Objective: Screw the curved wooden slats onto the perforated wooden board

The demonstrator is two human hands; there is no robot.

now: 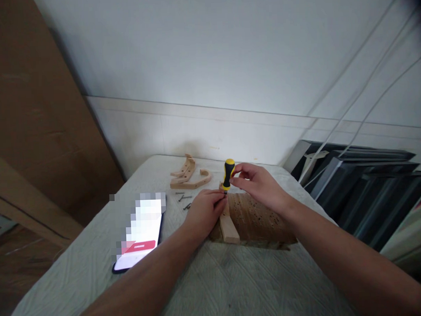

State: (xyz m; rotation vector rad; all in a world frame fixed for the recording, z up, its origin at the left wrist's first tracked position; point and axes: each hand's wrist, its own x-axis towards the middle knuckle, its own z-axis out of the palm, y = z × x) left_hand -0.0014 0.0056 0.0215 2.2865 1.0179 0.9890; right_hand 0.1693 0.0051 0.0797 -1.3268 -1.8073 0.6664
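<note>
**Bracing a wooden piece (pixel 230 230) beneath a screwdriver (pixel 228 173)**

Clamping the wood with the left hand (pixel 204 209) against the brown board (pixel 259 216), seemingly to stop slipping. Touching the handle with the right hand (pixel 259 180), fingers bent; impossible to say whether closed round it. Nearby, likely for reach: loose screws (pixel 182 198).

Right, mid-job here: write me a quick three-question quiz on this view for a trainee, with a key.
1. True or false: in the picture, the phone lies left of the brown slab.
2. The screwdriver has a handle that is: A) all red; B) black and yellow; C) all white.
3. What lies loose on the cloth between the curved wooden pieces and the left grip?

Key: 1. True. 2. B. 3. What look like screws.
</note>
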